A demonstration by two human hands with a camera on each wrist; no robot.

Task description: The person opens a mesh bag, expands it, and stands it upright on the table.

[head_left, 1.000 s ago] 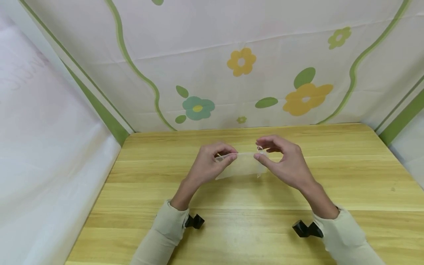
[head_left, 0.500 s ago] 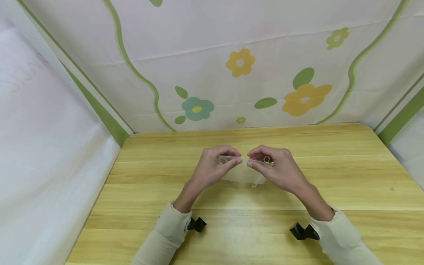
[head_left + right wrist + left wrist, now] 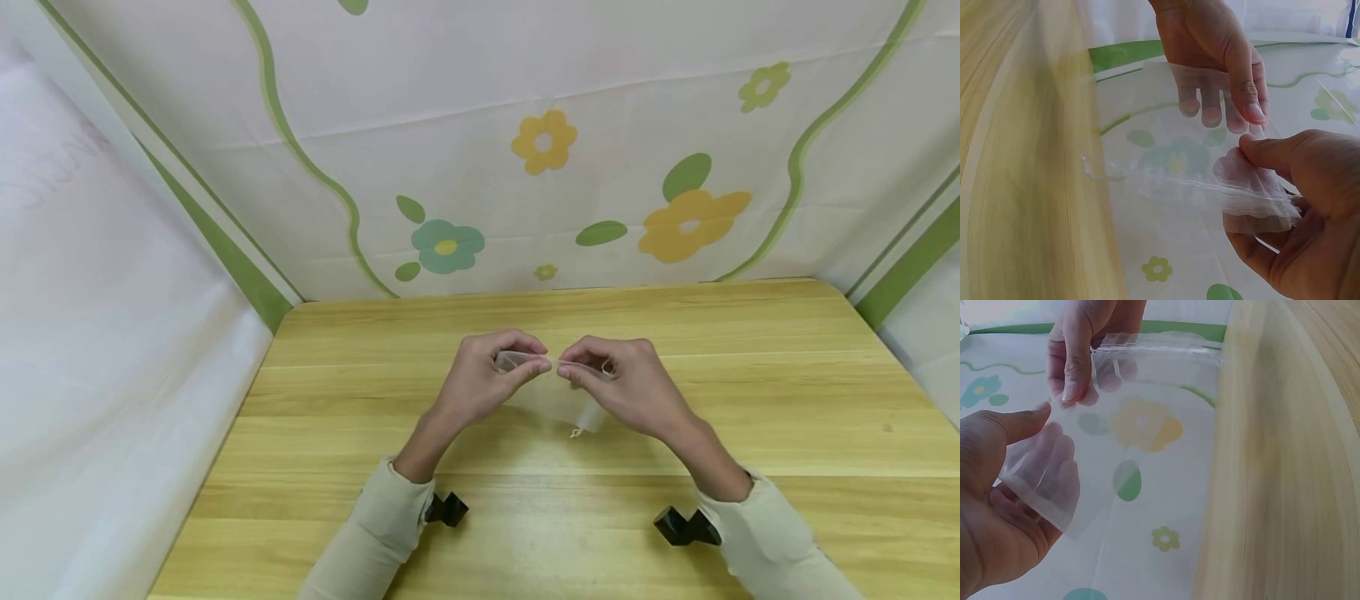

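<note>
Sheer white mesh makes up the small drawstring pouch [image 3: 558,398] that both hands hold above the wooden table [image 3: 787,400]. In the head view a flower-printed cloth [image 3: 525,150] hangs behind the table, and two black camera mounts [image 3: 446,507] sit at the cuffs of the beige sleeves [image 3: 378,533]. The left hand [image 3: 480,383] and the right hand [image 3: 622,387] meet almost fingertip to fingertip at the pouch's top edge; the body of the pouch hangs below them, partly hidden by the right hand, with a cord end [image 3: 576,432] dangling beneath.

In the left wrist view the left hand [image 3: 1004,506] has its fingers inside the pouch [image 3: 1091,444], seen through the mesh, with the thumb lying outside, pinching one wall. The right hand [image 3: 1088,347] pinches the far end of the top hem.

In the right wrist view the right hand [image 3: 1297,206] pinches the gathered mesh [image 3: 1197,162] between thumb and curled fingers. The left hand [image 3: 1216,62] holds the other end, its fingertips showing through the fabric.
</note>
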